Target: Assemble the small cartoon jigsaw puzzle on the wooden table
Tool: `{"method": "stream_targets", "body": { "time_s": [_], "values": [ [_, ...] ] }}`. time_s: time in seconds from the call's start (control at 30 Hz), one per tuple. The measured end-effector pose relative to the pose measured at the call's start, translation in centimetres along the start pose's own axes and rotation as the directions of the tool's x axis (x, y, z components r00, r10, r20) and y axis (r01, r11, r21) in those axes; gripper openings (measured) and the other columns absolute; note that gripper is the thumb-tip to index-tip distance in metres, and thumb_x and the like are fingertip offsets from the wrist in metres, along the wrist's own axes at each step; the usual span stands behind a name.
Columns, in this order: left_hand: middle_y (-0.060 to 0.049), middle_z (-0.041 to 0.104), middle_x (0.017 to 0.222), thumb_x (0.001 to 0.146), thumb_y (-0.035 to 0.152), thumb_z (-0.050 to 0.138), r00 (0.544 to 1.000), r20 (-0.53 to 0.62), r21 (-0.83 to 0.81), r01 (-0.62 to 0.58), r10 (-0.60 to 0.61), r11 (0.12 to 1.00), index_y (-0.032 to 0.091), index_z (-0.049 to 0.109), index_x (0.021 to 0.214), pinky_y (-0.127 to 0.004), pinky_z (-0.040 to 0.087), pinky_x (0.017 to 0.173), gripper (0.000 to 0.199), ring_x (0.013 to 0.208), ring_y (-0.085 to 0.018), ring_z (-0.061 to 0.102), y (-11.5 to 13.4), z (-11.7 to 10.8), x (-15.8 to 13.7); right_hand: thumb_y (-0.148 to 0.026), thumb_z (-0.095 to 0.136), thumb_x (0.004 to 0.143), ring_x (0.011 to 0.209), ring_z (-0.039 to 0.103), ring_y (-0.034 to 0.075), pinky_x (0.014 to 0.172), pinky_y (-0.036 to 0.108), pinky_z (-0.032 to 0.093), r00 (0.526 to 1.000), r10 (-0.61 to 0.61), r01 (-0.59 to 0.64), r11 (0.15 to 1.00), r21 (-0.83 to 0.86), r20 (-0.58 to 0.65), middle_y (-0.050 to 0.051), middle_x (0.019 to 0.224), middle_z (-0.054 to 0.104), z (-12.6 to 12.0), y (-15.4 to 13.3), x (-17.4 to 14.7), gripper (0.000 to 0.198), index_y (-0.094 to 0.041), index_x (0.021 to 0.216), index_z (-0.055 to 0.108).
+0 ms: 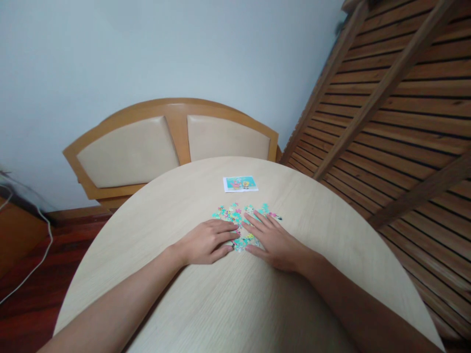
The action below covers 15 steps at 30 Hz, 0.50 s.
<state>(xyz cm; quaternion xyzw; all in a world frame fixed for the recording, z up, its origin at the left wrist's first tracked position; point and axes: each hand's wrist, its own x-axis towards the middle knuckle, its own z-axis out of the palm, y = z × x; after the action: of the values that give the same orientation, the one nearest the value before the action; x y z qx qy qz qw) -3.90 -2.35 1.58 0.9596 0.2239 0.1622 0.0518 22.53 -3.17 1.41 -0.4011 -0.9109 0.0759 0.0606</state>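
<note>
A loose heap of small jigsaw puzzle pieces (228, 214), mostly turquoise with bits of pink and yellow, lies on the round table between my hands. My left hand (209, 241) rests palm down at the heap's left side, its fingers stretched toward the pieces. On the right, my right hand (271, 240) lies flat with spread fingers, covering part of the heap. Neither hand grips a piece that I can see; what is under the palms is hidden. Beyond the heap lies a picture card (241, 184) with pink and yellow cartoon figures on turquoise.
The pale wooden round table (206, 309) fills the foreground. Behind it stands a padded headboard (176, 122) against the wall. A slatted wooden frame (397, 108) leans along the right side. A white cable (49, 235) hangs down to the floor at the left.
</note>
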Motion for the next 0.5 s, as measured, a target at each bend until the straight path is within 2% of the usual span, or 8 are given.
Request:
{"method": "stream_targets", "body": {
  "time_s": [0.13,0.3,0.4,0.5],
  "values": [
    [-0.012,0.066,0.133,0.103,0.032,0.045,0.999,-0.007,0.014,0.052,-0.052,0.999,0.018,0.059,0.132,-0.044,0.045,0.111,0.035,0.125,-0.024,0.06,-0.1,0.1,0.1,-0.055,0.045,0.1,0.15,0.026,0.035,0.12,0.06,0.023,0.999,-0.015,0.016,0.999,0.035,-0.033,0.011,0.161,0.035,-0.2,-0.1,0.1,0.062,-0.019,0.15,0.046],
    [-0.01,0.067,0.129,0.105,0.031,0.042,0.997,-0.012,0.014,0.076,-0.075,0.997,0.018,0.063,0.128,-0.042,0.045,0.111,0.034,0.121,-0.023,0.061,0.0,-0.1,0.3,-0.036,0.049,0.101,0.14,0.045,0.03,0.116,0.053,0.032,0.983,-0.059,0.074,0.994,0.078,-0.173,0.01,0.137,0.065,0.4,-0.1,1.0,0.034,-0.021,0.127,0.066],
    [-0.01,0.066,0.129,0.104,0.03,0.044,0.999,-0.002,-0.007,0.054,-0.054,0.999,0.018,0.061,0.131,-0.043,0.044,0.111,0.034,0.123,-0.023,0.059,0.0,-0.1,0.4,-0.024,0.054,0.098,0.128,0.057,0.027,0.112,0.048,0.037,0.964,-0.021,0.05,0.994,0.102,-0.265,0.006,0.118,0.074,1.1,0.1,1.8,0.022,-0.022,0.111,0.072],
    [-0.011,0.065,0.129,0.102,0.031,0.046,0.999,-0.011,-0.022,0.038,-0.038,0.999,0.019,0.059,0.132,-0.044,0.044,0.11,0.035,0.123,-0.025,0.059,0.1,-0.1,0.4,-0.023,0.059,0.095,0.117,0.063,0.026,0.105,0.044,0.043,0.946,0.067,-0.015,0.986,0.163,-0.317,0.005,0.107,0.076,1.4,0.1,2.3,0.015,-0.024,0.101,0.073]
  ]
}}
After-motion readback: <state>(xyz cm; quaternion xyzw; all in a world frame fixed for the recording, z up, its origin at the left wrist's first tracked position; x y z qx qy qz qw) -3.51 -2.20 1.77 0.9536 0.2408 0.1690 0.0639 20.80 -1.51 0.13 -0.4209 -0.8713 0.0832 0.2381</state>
